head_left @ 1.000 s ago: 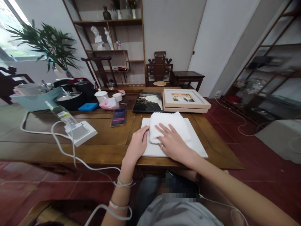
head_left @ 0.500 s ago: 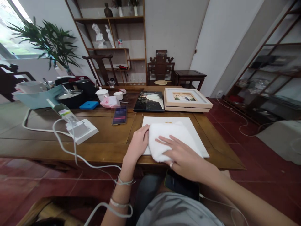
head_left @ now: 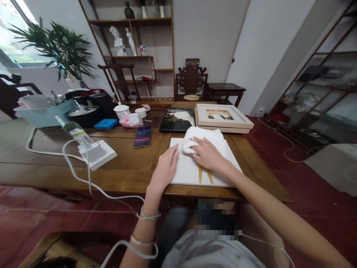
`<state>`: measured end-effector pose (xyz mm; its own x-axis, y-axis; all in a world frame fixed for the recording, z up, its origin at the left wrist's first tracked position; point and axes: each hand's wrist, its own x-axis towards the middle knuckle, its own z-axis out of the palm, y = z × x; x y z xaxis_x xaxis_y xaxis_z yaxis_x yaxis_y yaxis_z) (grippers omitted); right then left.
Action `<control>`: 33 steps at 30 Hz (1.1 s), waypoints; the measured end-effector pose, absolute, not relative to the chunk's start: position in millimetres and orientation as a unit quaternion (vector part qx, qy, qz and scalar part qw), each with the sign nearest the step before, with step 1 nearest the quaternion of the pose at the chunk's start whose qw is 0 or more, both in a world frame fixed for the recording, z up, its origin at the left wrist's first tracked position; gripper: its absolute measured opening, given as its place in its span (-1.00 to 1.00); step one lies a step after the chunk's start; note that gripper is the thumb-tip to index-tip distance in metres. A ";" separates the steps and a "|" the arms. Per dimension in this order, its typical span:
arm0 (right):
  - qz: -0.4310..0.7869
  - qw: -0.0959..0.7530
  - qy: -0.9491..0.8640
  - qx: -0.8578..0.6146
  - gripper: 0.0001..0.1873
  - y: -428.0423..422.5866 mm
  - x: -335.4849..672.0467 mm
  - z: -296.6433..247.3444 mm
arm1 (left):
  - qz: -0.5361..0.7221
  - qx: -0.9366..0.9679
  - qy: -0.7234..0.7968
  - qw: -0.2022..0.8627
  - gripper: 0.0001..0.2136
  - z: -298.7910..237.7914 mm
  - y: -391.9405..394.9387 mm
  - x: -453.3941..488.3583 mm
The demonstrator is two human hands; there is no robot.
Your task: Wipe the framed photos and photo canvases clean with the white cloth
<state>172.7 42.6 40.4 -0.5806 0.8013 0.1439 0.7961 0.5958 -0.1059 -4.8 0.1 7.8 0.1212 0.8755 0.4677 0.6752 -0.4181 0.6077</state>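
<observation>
A white board (head_left: 181, 175) with golden-yellow marks, two of them like slanting legs, lies flat on the wooden table in front of me. My right hand (head_left: 208, 152) is closed on a folded white towel (head_left: 206, 134), fingers spread over its top and thumb at its near edge. The towel lies across the far part of the board and hides whatever is under it. My left hand (head_left: 166, 165) rests along the board's left edge with its fingers stretched out, holding nothing I can see.
Behind the board are a dark picture panel (head_left: 178, 120) and stacked pale frames (head_left: 242, 123). Left of it are a phone (head_left: 142, 136), an opened white box (head_left: 102, 158), a white cable (head_left: 111, 197), a blue box (head_left: 106, 124) and a lidded cup (head_left: 121, 110).
My right hand has pushed the towel away from me to the board's far side, uncovering the yellow marks on the near part. My left hand has hardly moved.
</observation>
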 end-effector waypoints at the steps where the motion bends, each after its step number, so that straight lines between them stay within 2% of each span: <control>1: 0.005 0.091 -0.889 -0.449 -0.64 39.1 168.7 39.9 | 0.417 0.736 0.520 0.121 -0.62 8.7 -0.7 -4.5; 7: 0.041 0.106 -0.944 -0.308 -0.73 3.2 162.7 41.7 | 0.462 0.737 0.482 0.109 -0.57 9.2 -3.0 -5.4; 12: 0.103 0.090 -0.960 -0.246 -0.72 -35.7 183.6 52.8 | 0.473 0.735 0.474 0.107 -0.55 8.2 -2.1 -6.5; 19: 0.158 0.068 -0.941 -0.290 -0.71 -58.2 216.9 69.9 | 0.422 0.739 0.507 0.135 -0.63 10.7 -2.2 -3.4; 27: 0.098 0.149 -0.895 -0.408 -0.67 7.6 222.1 47.1 | 0.383 0.748 0.528 0.125 -0.71 6.5 0.6 -4.1; 33: 0.095 0.116 -0.908 -0.390 -0.67 48.8 182.2 54.5 | 0.387 0.759 0.508 0.131 -0.75 7.0 1.6 -4.4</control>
